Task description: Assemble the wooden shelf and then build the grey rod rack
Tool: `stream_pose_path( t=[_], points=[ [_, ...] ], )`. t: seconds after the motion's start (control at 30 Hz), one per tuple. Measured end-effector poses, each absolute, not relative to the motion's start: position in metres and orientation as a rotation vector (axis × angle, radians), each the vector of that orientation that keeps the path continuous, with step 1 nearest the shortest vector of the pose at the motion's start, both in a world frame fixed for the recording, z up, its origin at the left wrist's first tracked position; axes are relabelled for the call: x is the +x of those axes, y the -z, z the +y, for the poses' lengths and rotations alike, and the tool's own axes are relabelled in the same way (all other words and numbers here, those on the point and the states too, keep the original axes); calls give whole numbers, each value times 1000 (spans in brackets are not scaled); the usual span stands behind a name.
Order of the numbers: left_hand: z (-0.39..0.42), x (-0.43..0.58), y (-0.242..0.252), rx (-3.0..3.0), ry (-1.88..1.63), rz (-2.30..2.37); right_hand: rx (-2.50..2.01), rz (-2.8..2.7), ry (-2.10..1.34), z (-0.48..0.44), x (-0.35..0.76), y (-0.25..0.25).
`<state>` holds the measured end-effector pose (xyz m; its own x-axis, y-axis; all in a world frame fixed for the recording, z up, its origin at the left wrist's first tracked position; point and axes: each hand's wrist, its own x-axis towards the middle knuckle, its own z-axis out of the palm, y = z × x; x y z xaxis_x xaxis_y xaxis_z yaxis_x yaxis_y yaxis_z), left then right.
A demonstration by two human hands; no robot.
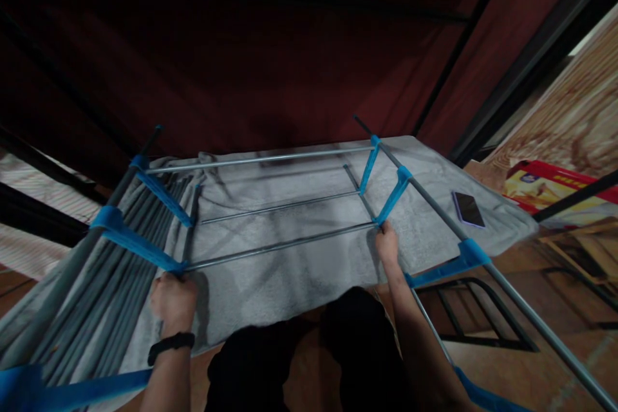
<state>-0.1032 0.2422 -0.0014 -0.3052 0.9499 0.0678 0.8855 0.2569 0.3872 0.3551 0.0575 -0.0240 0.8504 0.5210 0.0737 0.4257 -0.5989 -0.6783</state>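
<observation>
A partly assembled rack frame (270,248) of grey metal tubes with blue plastic connectors stands on a grey cloth. My left hand (174,301), with a black band on the wrist, is closed around the frame's left lower end, just below a blue connector (145,251). On the other side my right hand (387,246) grips the right lower end, right under another blue connector (392,196). Crossbars run between the two sides, one of them a long upper tube (270,158). The fingertips of both hands are partly hidden.
Several loose grey tubes (130,277) lie in a bundle on the cloth (309,277) at left. A phone (468,209) rests on the cloth at right. Beyond it are a red and yellow box (555,187) and a black metal frame (476,315). Dark red fabric (270,77) hangs behind.
</observation>
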Motion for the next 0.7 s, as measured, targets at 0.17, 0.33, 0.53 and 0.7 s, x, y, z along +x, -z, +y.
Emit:
stream_pose_path(
  t=[0.17,0.33,0.53,0.7],
  points=[
    [246,-101,3,1716,-356,2488,-2408,-569,-189,65,352,16],
    [254,-102,4,1665,-326,2507,-2425,-522,-177,75,351,14],
    [250,-103,1,1616,-470,2442,-2315,-563,-196,74,349,21],
    [250,-104,-6,1544,-645,2319,-2074,-455,-24,66,335,32]
  ],
)
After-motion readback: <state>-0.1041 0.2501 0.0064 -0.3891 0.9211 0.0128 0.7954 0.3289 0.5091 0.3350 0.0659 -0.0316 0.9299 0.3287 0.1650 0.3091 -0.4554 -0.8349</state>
